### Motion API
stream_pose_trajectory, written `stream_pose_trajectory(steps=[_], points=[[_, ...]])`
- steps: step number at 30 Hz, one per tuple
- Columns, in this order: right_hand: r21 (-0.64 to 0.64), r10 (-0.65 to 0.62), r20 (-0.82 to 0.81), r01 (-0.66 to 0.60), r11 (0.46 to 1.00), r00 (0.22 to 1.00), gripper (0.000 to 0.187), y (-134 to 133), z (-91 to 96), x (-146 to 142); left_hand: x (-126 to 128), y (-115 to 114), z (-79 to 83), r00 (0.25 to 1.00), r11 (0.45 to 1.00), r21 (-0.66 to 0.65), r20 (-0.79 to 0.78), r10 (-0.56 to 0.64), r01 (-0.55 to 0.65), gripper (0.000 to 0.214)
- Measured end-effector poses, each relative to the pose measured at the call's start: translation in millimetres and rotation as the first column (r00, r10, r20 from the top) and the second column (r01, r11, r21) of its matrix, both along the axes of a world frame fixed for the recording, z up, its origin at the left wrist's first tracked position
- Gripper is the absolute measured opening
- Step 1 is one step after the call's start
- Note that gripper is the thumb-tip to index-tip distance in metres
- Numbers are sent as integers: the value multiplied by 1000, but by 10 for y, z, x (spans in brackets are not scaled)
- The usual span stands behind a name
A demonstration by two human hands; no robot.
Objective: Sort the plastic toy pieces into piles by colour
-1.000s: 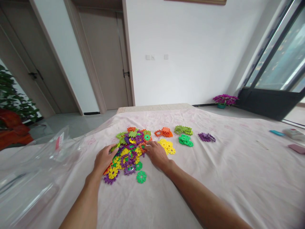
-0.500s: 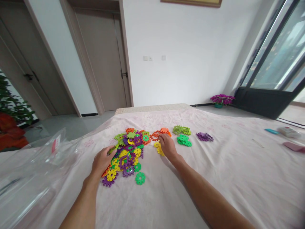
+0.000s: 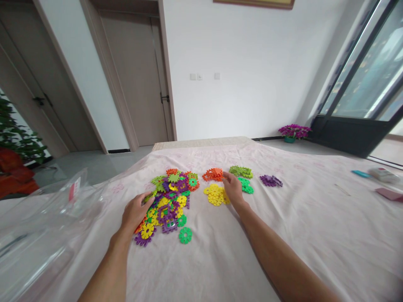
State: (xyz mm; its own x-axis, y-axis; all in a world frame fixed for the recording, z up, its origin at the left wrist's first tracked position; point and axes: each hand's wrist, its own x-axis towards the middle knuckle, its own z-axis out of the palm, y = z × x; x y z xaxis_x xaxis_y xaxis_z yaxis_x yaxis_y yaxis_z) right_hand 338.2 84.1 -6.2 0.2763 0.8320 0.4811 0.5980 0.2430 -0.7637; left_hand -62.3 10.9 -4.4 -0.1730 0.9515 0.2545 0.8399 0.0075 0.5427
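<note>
A mixed heap of plastic interlocking pieces (image 3: pixel 170 209), purple, yellow, green and orange, lies on the cloth. My left hand (image 3: pixel 135 212) rests against its left side, thumb and forefinger apart, other fingers partly hidden. My right hand (image 3: pixel 234 188) is at the right end of a small pile of orange pieces (image 3: pixel 211 174), fingertips pinched on an orange piece at its edge. Just below are yellow snowflake discs (image 3: pixel 215 195), partly behind that hand. Green discs (image 3: pixel 246 186) show past its far side. Yellow-green pieces (image 3: pixel 241 171) and purple pieces (image 3: pixel 271 180) form separate piles.
A pale pink bedsheet (image 3: pixel 299 235) covers the surface. Clear plastic packaging (image 3: pixel 47 226) lies at the left. At the far right are a blue item (image 3: pixel 360 173), a whitish packet (image 3: pixel 382 174) and a pink item (image 3: pixel 390 193). One loose green disc (image 3: pixel 185 235) sits near the heap.
My right hand has shifted right, from the orange pieces' left side to their right end, uncovering more yellow discs. The orange pieces now lie closer together. My left hand has stayed put.
</note>
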Motion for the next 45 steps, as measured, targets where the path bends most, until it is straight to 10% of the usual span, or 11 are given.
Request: stream_pose_trajectory(steps=[11,20,26,34,45], points=[[-175,302,559,-246,953,772,31,-366,185,-199,-1,6,-4,1000,1000,1,6,-9,9,52],[-10,260,562,-308,951,785,25,-516,259,-334,-2,3,-9,1000,1000,13,-10,6,-6,51],[-47,461,629,-561,826,627,31,-769,316,-778,1,-2,9,1000,1000,16,-16,-13,13,48],[-140,475,702,-551,823,531,38,-777,270,-1051,18,-8,31,1000,1000,7,-15,-6,6,49],[-49,461,665,-582,812,587,24,-763,227,-1008,12,-2,16,1000,1000,18,-25,-4,5,49]])
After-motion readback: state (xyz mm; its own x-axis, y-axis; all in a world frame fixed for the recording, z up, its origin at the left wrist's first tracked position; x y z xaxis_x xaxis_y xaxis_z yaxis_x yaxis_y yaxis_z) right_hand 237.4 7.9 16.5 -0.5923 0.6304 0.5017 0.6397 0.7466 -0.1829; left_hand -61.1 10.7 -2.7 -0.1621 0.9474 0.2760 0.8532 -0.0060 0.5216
